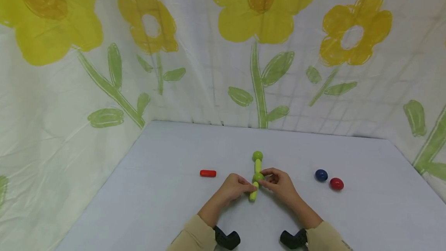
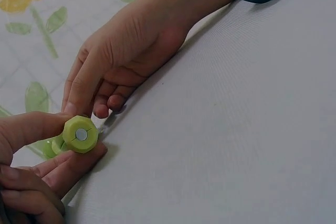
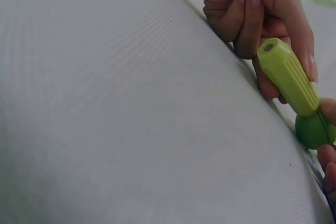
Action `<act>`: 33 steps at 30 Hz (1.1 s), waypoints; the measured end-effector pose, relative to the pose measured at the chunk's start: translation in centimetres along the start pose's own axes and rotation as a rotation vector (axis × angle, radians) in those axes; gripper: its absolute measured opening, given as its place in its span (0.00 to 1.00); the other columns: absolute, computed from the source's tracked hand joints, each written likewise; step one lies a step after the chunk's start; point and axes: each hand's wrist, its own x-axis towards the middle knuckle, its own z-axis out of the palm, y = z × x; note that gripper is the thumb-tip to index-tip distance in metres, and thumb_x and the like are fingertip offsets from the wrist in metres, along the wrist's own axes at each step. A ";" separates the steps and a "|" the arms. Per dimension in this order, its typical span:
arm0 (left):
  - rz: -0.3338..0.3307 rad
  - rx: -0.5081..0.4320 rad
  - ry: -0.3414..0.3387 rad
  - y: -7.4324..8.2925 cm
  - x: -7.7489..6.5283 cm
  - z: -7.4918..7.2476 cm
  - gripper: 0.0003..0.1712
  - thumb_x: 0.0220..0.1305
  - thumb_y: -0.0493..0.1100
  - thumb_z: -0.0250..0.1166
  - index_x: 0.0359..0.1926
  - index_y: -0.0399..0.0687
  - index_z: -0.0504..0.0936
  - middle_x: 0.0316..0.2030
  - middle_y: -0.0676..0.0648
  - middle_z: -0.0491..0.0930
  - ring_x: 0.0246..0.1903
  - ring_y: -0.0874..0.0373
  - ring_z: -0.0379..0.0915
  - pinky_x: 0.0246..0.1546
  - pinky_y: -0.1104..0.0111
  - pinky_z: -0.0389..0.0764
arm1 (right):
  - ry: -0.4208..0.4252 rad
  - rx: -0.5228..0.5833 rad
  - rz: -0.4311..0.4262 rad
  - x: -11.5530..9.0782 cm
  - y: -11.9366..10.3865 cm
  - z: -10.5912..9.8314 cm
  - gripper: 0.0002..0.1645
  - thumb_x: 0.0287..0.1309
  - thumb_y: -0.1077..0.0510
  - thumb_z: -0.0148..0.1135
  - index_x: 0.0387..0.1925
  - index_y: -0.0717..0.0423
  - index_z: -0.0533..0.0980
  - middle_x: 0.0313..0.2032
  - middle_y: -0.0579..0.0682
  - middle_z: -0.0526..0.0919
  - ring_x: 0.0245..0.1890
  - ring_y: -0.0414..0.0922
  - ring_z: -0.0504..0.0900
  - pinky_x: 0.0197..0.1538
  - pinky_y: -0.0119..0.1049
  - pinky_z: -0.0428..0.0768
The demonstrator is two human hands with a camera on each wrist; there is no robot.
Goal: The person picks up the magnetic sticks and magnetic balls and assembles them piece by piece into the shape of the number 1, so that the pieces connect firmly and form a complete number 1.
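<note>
A light green rod (image 1: 253, 195) is pinched between the thumb and fingers of my left hand (image 1: 234, 188). Its near end shows a grey metal dot in the left wrist view. My right hand (image 1: 280, 185) grips the green ball (image 3: 312, 131) at the rod's far end. Beyond that ball another light green rod (image 1: 258, 165) runs away from me, topped by a second green ball (image 1: 257, 155), so the pieces form one line over the table. In the right wrist view, ridges run along the near rod, which meets the ball.
A short red rod (image 1: 208, 173) lies on the white table (image 1: 167, 204) left of the hands. To the right, a dark blue ball (image 1: 321, 175) and a red ball (image 1: 337, 184) sit close together. A curtain with yellow flowers (image 1: 265, 88) hangs behind the table's far edge.
</note>
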 end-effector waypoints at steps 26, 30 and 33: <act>0.083 0.000 -0.006 -0.2 0.1 0.6 0.14 0.49 0.48 0.72 0.24 0.40 0.84 0.20 0.52 0.79 0.23 0.63 0.64 0.21 0.72 0.61 | -0.024 0.030 0.025 -0.1 -0.1 -0.1 0.19 0.51 0.56 0.68 0.44 0.61 0.78 0.34 0.55 0.82 0.24 0.34 0.76 0.26 0.27 0.72; 0.121 -0.040 -0.029 -0.4 0.3 1.2 0.14 0.51 0.47 0.71 0.23 0.39 0.84 0.19 0.48 0.82 0.22 0.64 0.68 0.22 0.73 0.62 | -0.017 0.033 0.038 -0.2 -0.3 0.0 0.19 0.51 0.57 0.68 0.44 0.62 0.78 0.35 0.55 0.82 0.24 0.34 0.75 0.26 0.27 0.72; 0.132 -0.047 -0.030 -0.5 0.4 1.6 0.14 0.51 0.47 0.71 0.23 0.38 0.84 0.19 0.47 0.83 0.21 0.64 0.70 0.22 0.73 0.63 | -0.006 0.040 0.055 -0.4 -0.4 0.0 0.19 0.51 0.57 0.68 0.44 0.62 0.78 0.35 0.54 0.82 0.24 0.34 0.75 0.26 0.27 0.72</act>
